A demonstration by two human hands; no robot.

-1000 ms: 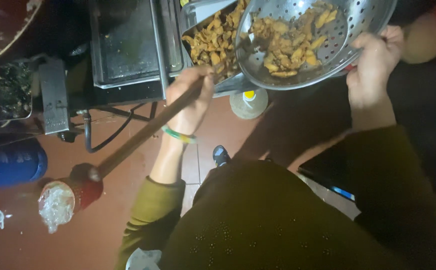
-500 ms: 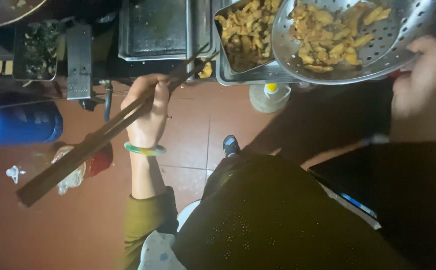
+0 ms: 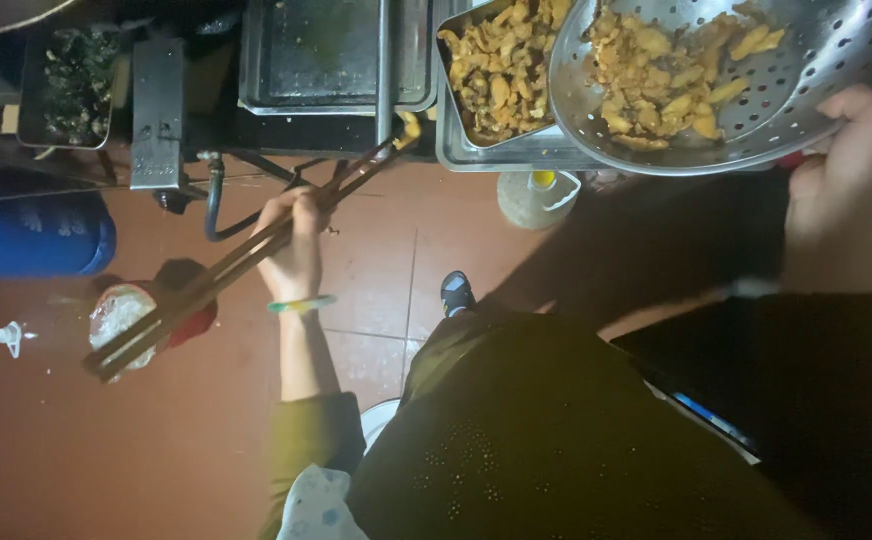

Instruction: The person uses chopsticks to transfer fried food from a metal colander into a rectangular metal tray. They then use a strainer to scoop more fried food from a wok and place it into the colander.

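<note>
Your left hand (image 3: 296, 250) is clenched around a pair of long brown wooden chopsticks (image 3: 246, 262), gripped near the middle so the tips reach up and away from it with a golden fried piece (image 3: 411, 128) pinched between them, just short of the rectangular steel tray of fried pieces (image 3: 501, 70). Your right hand (image 3: 841, 180) grips the rim of the round perforated metal colander (image 3: 746, 80), tilting it over that tray so its fried load sits low.
</note>
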